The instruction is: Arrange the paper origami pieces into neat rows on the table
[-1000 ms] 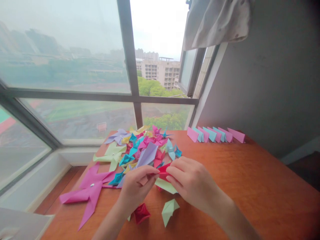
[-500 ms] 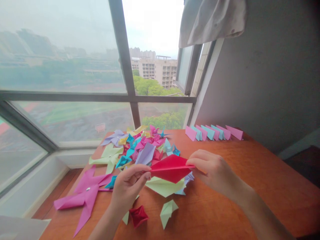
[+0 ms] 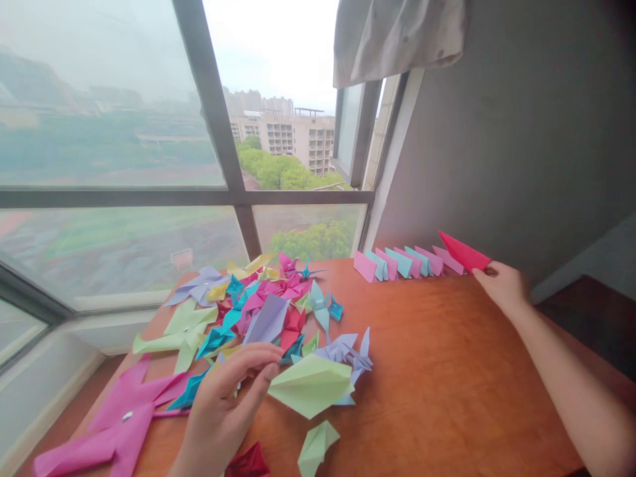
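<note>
1. Red paper (image 3: 462,253) is up at the far right of the bench (image 3: 427,371), by the right end of the row (image 3: 403,265).
2. Our right hand (image 3: 504,286) pinches its near corner between thumb and fingers. This hand is much nearer to it.
3. From our fingers, the long side of the paper runs left and away from us, up to a sharp tip. Its low edge is close to the last pink card (image 3: 447,260); we can't tell if they touch.
4. The pink and blue cards stand up on their edges, in a line going left from the paper.
5. Our left hand (image 3: 226,397) is well apart from it, softly curled, thumb and finger a little apart. We see no paper between them.
6. Green paper (image 3: 313,384) lies just right of those fingers, and a pink pinwheel (image 3: 126,424) lies to their left.
</note>
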`<move>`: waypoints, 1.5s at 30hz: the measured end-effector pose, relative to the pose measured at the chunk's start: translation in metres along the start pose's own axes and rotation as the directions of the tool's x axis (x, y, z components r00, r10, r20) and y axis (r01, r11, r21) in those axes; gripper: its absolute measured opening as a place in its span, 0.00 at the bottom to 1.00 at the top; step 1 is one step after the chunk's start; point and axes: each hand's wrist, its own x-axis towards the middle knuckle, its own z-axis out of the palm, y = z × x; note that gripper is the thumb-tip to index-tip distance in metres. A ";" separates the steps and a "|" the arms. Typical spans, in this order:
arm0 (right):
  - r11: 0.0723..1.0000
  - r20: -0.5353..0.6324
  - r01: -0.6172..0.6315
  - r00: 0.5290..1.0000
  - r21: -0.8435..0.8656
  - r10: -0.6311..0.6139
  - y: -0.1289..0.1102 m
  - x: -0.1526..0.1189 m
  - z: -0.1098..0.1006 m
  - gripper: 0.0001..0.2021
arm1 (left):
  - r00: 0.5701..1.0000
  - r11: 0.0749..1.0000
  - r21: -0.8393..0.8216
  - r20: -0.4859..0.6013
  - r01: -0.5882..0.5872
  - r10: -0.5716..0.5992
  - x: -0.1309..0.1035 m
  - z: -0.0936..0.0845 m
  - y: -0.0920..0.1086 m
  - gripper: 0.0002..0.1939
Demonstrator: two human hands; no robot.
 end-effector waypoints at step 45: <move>0.537 0.311 0.310 0.552 0.785 -0.774 -0.199 -0.192 -0.024 0.11 | 0.970 0.951 0.249 0.205 -0.183 0.133 -0.001 0.007 -0.002 0.07</move>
